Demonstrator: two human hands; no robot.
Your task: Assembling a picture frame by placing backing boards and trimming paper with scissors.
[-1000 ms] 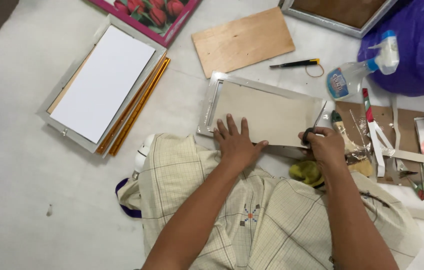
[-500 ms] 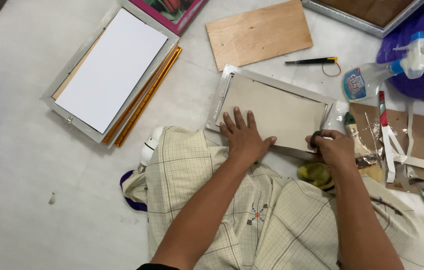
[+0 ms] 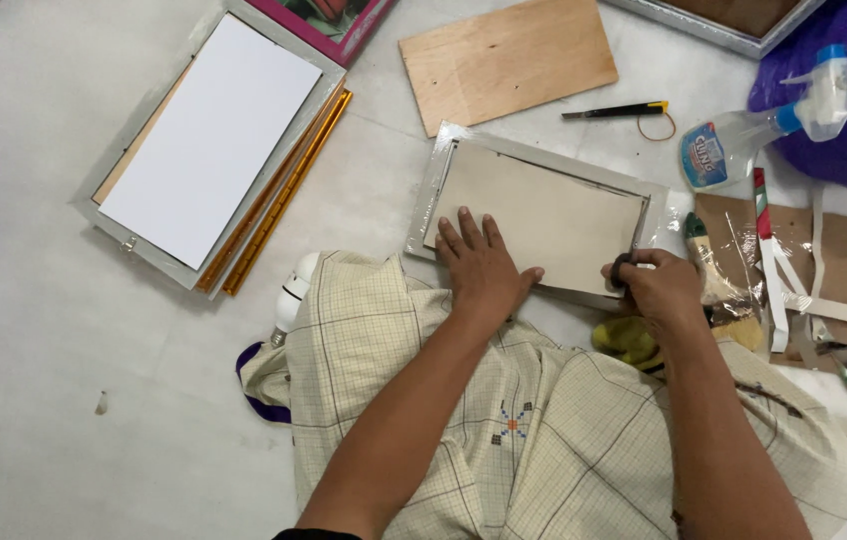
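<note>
White floor [image 3: 64, 420] — silver frame [image 3: 441, 180], beige backing [image 3: 544, 215]

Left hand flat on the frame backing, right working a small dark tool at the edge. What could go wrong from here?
1. The left hand lies flat on the backing board; if the dark tool in the right hand slips inward, it might hit those fingers.
2. The frame rests partly against the checked cloth, so it may rock under pressure.
3. The utility knife lies loose nearby.
</note>
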